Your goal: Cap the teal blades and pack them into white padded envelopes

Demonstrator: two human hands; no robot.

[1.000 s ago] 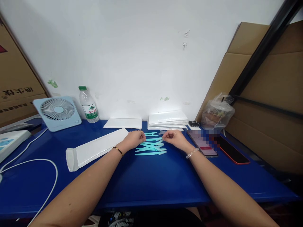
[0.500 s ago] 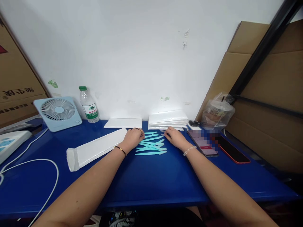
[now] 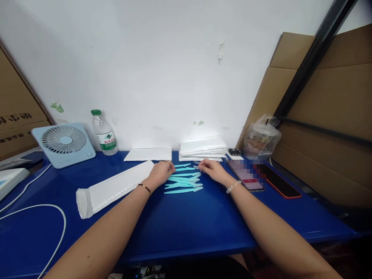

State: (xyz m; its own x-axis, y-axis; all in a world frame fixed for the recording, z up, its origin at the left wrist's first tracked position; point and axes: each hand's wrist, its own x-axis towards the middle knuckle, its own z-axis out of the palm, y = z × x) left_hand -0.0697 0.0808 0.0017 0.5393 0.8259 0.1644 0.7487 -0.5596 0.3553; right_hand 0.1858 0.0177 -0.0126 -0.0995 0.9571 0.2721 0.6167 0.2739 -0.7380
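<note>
Several turquoise eyebrow razors lie loosely piled, some crossing, on the blue table between my hands. My left hand is closed at the left ends of the upper ones, its fingertips pinching a razor by its handle. Opposite, my right hand has thumb and fingers pinched on a small clear plastic cap, just off the razor's right end. Another clear piece lies close by, and its exact shape is too small to tell. Left of my left hand rests a long white padded mailer with its flap unfolded.
Behind my hands lie a flat white mailer and a stack of white mailers. A fan and water bottle stand left. Two phones and a bagged cup are at right. A white cable curves across the left side.
The whole view has shifted slightly, so the table's things appear farther left and a little lower. Both hands stay pinched beside the razors; a small gap shows between the cap and the razor.
</note>
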